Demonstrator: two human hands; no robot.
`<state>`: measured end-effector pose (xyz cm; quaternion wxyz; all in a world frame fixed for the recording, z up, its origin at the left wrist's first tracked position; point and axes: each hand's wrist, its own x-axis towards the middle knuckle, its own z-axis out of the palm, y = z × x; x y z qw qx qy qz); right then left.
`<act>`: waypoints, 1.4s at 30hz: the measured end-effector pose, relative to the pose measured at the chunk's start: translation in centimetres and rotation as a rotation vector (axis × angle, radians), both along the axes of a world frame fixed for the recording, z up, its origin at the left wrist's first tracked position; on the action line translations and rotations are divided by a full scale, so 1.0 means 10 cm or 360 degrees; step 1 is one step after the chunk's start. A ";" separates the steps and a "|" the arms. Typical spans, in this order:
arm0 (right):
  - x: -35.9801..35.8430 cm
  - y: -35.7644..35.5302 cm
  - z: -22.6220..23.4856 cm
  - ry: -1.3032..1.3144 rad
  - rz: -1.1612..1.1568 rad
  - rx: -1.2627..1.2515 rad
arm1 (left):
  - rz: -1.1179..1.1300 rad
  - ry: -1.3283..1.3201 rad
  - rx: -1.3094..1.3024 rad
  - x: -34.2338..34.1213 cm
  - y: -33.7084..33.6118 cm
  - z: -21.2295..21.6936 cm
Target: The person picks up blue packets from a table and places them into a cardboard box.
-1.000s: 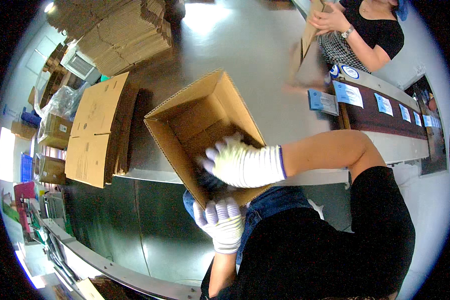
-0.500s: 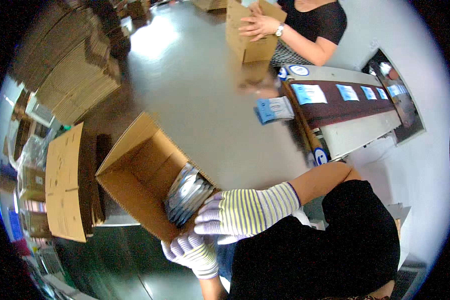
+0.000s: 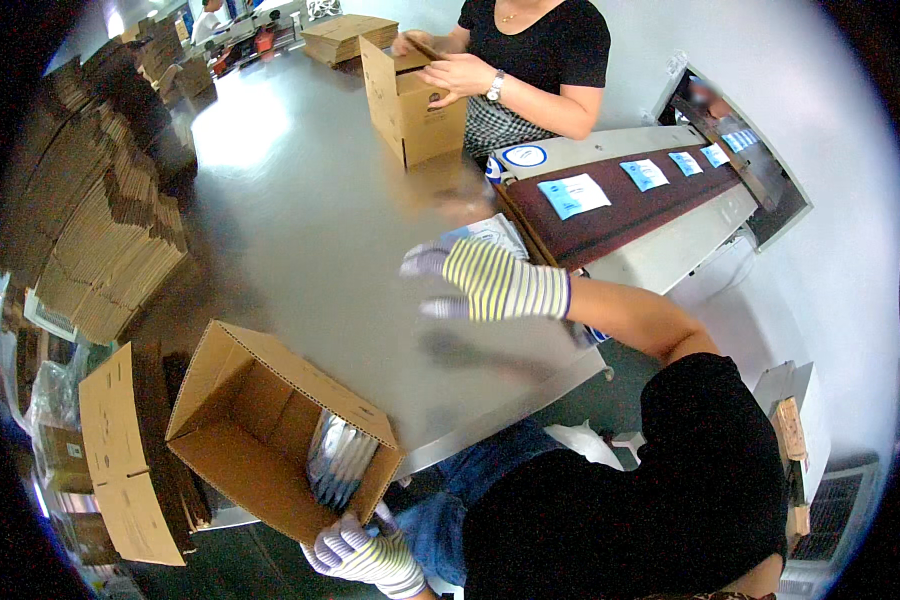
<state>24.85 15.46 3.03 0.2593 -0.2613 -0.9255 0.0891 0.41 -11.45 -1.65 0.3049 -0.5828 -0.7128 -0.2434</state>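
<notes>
An open cardboard box [image 3: 238, 440] lies tilted at the table's near left edge, its opening toward me. Inside it, several silvery packets [image 3: 342, 462] stand in a row at the right end. My left hand [image 3: 362, 556], in a striped glove, grips the box's lower near rim. Out over the table is my right hand [image 3: 495, 280], also gloved, with thumb and fingers apart and nothing between them. Just beyond it, a blue and white packet [image 3: 497, 236] at the conveyor's end is partly hidden by the hand.
A conveyor belt [image 3: 625, 212] on the right carries several blue and white packets. Across the metal table [image 3: 300, 215], a person in black handles another cardboard box [image 3: 432, 120]. Stacks of flattened cardboard [image 3: 105, 245] line the left side, with a cardboard panel [image 3: 115, 460] beside my box.
My right hand has left the box and moved up and right toward the conveyor's end. The left hand stays at the box rim. The view has shifted, and packets on the belt have advanced.
</notes>
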 end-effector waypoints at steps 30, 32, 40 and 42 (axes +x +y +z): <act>0.64 1.72 -0.17 -0.1825 -0.0559 -0.0731 | 0.0072 0.0016 -0.0047 -0.09 -0.02 0.05; 0.97 2.07 -0.75 -0.1617 -0.0278 -0.0828 | 0.0029 0.0027 -0.0019 -0.08 0.01 0.05; 0.40 0.97 -0.75 -0.1075 0.0088 -0.0701 | 0.0005 0.0146 0.0098 -0.02 0.10 0.30; 0.22 0.27 -0.42 -0.1220 -0.0320 -0.0516 | -0.0013 0.0143 0.0093 0.01 0.12 0.31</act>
